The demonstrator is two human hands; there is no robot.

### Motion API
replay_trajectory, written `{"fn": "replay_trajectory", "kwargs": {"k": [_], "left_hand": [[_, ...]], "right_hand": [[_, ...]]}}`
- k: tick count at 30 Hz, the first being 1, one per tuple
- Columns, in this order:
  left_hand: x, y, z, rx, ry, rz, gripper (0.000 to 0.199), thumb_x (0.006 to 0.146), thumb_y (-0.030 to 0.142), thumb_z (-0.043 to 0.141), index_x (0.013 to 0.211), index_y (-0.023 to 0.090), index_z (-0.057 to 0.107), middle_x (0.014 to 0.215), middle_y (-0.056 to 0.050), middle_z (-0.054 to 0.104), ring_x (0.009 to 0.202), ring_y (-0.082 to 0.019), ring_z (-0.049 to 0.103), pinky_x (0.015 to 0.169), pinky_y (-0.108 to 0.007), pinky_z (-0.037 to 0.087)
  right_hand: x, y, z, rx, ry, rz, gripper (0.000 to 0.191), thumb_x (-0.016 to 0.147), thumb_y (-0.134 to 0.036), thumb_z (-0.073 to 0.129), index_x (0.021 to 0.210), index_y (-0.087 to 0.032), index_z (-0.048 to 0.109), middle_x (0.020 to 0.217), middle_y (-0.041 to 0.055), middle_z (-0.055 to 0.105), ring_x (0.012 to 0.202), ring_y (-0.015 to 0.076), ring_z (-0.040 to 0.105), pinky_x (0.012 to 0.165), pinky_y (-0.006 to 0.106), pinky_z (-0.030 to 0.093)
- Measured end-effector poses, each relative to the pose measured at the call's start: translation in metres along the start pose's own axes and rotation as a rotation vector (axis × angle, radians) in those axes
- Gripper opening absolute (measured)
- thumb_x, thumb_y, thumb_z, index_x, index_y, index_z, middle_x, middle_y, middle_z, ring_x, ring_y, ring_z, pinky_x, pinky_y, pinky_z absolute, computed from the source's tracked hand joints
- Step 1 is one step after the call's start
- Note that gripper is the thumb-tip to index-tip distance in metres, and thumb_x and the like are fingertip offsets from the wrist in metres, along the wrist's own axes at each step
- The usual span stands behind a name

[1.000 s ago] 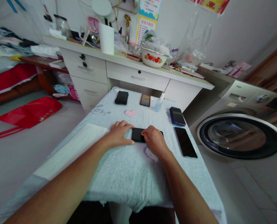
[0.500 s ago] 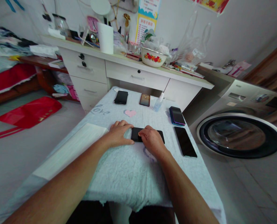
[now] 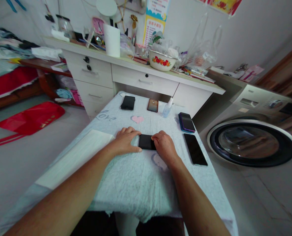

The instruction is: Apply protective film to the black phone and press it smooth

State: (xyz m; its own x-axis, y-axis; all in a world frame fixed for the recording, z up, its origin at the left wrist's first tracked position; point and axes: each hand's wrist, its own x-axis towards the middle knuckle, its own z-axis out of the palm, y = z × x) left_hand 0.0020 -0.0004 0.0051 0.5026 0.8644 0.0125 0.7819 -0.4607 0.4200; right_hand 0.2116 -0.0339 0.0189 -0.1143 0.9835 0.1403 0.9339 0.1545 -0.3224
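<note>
Draped table (image 3: pixel 136 183), phone (image 3: pixel 145 142) between hands (image 3: pixel 126 141)

Left hand (image 3: pixel 126 141) and right hand (image 3: pixel 164 146) both bare; left forearm (image 3: pixel 69 186) and right forearm (image 3: pixel 197 193) bare too, smooth in outline, slim at the far end, broader at the near end; nearest, dark clothing (image 3: pixel 96 224) in 2 patches, left and right, its cut too shadowed to tell.

One head-worn camera looks forward and down, across the hands (image 3: pixel 165 146) and table (image 3: pixel 136 186) toward a desk (image 3: pixel 146 78).
</note>
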Motion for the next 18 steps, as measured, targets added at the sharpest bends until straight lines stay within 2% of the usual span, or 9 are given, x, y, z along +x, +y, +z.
{"fn": "replay_trajectory", "kwargs": {"k": [5,18], "left_hand": [[0.0,0.0,0.0,-0.001,0.001,-0.007,0.074,0.064,0.056,0.069,0.129,0.026,0.054,0.127,-0.008,0.051,0.115,-0.032,0.045,0.096,-0.041,0.037],[0.0,0.001,0.0,-0.005,-0.004,-0.009,0.075,0.064,0.056,0.07,0.13,0.025,0.053,0.127,-0.009,0.052,0.115,-0.032,0.045,0.098,-0.041,0.036]], "right_hand": [[0.001,0.002,-0.004,-0.056,-0.03,0.083,0.027,0.092,-0.019,0.047,0.097,-0.021,0.074,0.099,0.0063,0.065,0.088,0.0156,0.061,0.08,0.024,0.04],[0.001,0.014,-0.014,-0.138,-0.03,0.19,0.028,0.091,-0.02,0.047,0.097,-0.021,0.074,0.1,0.0073,0.065,0.089,0.0168,0.061,0.078,0.025,0.039]]}}
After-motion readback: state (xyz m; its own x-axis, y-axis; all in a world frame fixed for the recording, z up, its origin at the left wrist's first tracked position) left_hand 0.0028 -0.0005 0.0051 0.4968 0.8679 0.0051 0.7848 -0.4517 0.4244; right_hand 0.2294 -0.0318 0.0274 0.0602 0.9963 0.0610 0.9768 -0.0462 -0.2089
